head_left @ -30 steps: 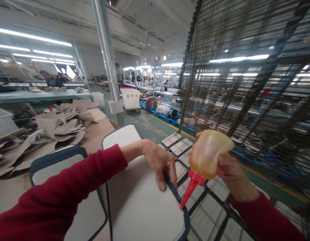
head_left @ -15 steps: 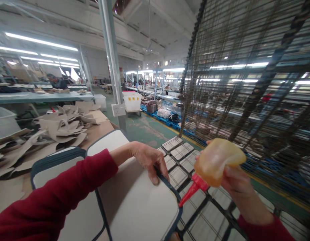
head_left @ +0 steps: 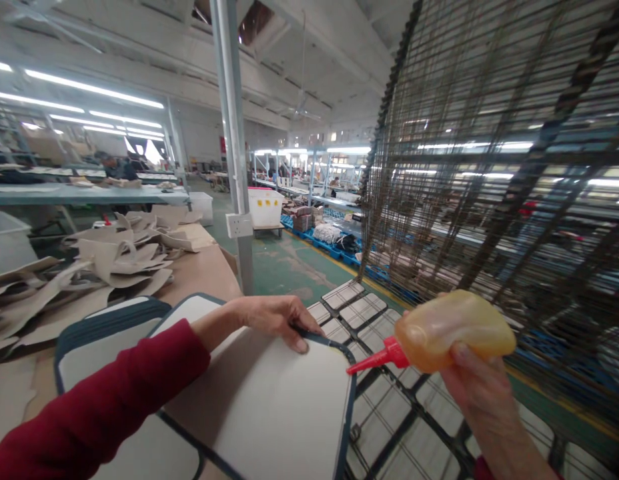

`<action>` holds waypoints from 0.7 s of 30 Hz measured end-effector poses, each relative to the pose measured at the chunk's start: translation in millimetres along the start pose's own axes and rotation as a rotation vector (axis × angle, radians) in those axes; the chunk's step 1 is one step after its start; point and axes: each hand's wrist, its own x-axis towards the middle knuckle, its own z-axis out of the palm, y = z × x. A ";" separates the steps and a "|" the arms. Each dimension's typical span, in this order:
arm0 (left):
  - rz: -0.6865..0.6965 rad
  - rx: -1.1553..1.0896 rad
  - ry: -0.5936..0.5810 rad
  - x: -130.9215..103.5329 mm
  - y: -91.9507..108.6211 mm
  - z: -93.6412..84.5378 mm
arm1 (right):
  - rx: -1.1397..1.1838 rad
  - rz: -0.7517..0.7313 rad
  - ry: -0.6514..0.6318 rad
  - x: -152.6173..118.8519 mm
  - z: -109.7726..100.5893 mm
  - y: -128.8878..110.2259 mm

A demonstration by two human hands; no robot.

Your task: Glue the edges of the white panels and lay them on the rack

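Note:
My left hand [head_left: 279,320] pinches the far edge of a white panel [head_left: 269,407] with a dark blue border, thumb on top and fingers underneath. In my right hand [head_left: 482,380] is a squeeze bottle [head_left: 454,330] of amber liquid, tipped on its side. Its red nozzle [head_left: 377,357] points left, with the tip at the panel's right border near the rounded far corner. A thin yellowish line shows along that border. More panels of the same kind lie beneath and to the left, in a stack [head_left: 109,333].
Beige cut pieces [head_left: 124,253] are heaped on the brown table [head_left: 207,273] at left. A metal post with a socket box [head_left: 238,225] stands ahead. Wire racks [head_left: 439,180] rise on the right, one level bearing several panels [head_left: 389,400]. A white bin [head_left: 265,208] stands behind.
The nozzle tip has moved up along the panel's right border towards the far corner. The bottle has tipped closer to level. The panel has turned slightly, my left hand still on its edge.

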 end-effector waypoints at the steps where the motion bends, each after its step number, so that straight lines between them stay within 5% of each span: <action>1: 0.003 -0.015 0.011 -1.2 -1.7 0.0 | 0.007 -0.012 0.010 -0.8 0.5 0.3; 21: -0.034 -0.249 0.141 -7.9 -27.2 -2.9 | -0.085 0.046 -0.039 -12.9 6.3 -0.7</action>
